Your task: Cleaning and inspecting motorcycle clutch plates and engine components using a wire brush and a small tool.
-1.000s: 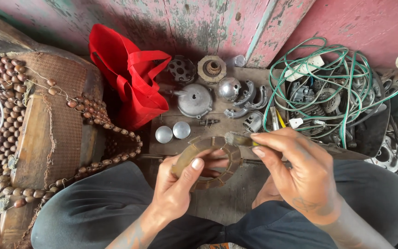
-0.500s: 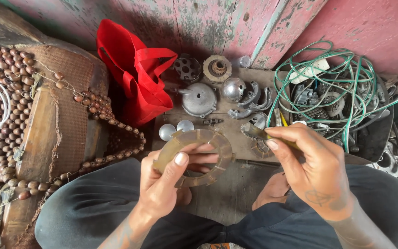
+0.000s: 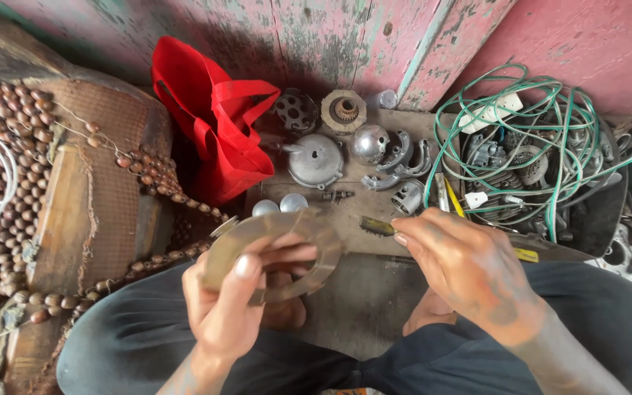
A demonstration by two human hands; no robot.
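Observation:
My left hand (image 3: pixel 239 307) grips a curved, rusty brown metal brake shoe (image 3: pixel 276 252) and holds it above my lap, thumb across its face. My right hand (image 3: pixel 469 267) pinches a small dark tool (image 3: pixel 377 226) whose tip points left toward the open end of the shoe, a short gap away. Both hands hover over my crossed legs in dark trousers (image 3: pixel 133 344).
A red cloth bag (image 3: pixel 221 124) leans on the pink wooden wall. Metal parts lie on the board ahead: a round cover (image 3: pixel 316 161), a chrome dome (image 3: pixel 369 143), curved shoes (image 3: pixel 404 157), a gear (image 3: pixel 343 110). Green wire tangle (image 3: pixel 543 146) at right; a beaded mat (image 3: pixel 9 175) at left.
My left hand has turned and lifted the brake shoe slightly left. My right hand has drawn back to the right, leaving the tool tip clear of the shoe.

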